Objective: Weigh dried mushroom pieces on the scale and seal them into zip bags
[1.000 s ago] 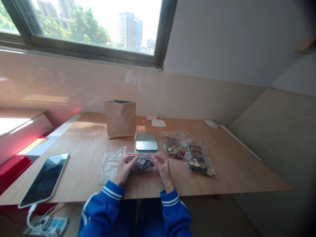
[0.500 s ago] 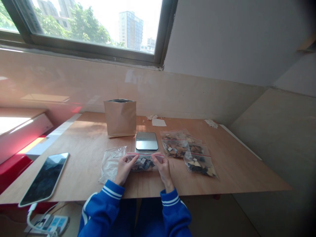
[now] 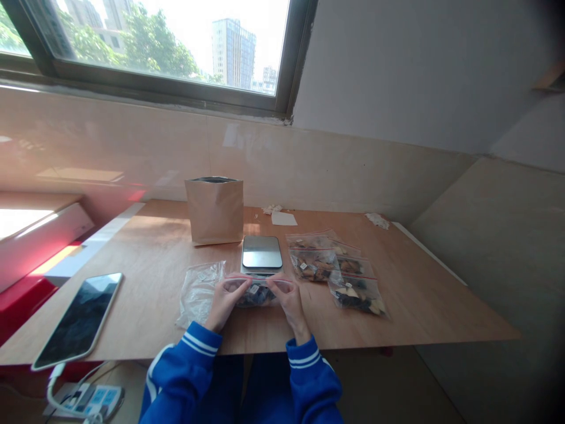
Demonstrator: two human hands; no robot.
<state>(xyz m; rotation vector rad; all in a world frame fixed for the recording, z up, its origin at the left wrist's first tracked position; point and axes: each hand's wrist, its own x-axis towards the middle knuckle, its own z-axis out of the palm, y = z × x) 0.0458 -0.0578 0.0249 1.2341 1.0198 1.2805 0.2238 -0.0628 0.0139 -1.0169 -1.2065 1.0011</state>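
Both my hands pinch the top edge of a clear zip bag with dark pieces and a small white label inside. My left hand is closed on the left part of the zip strip. Closed on its right part is my right hand. The thumbs point toward each other along the strip. Right behind the bag lies a flat digital scale with a shiny metal plate, its front partly hidden by my hands. Left of my left hand lies a pile of clear plastic bags.
A brown paper pouch stands upright with its top open, behind the scale. Several filled zip bags lie to the right. A tablet with a white cable lies at the left edge. A white paper and crumpled scraps are at the back.
My two hands have come slightly closer together along the bag's zip strip, the right one moving a little left. The other things stay in place.
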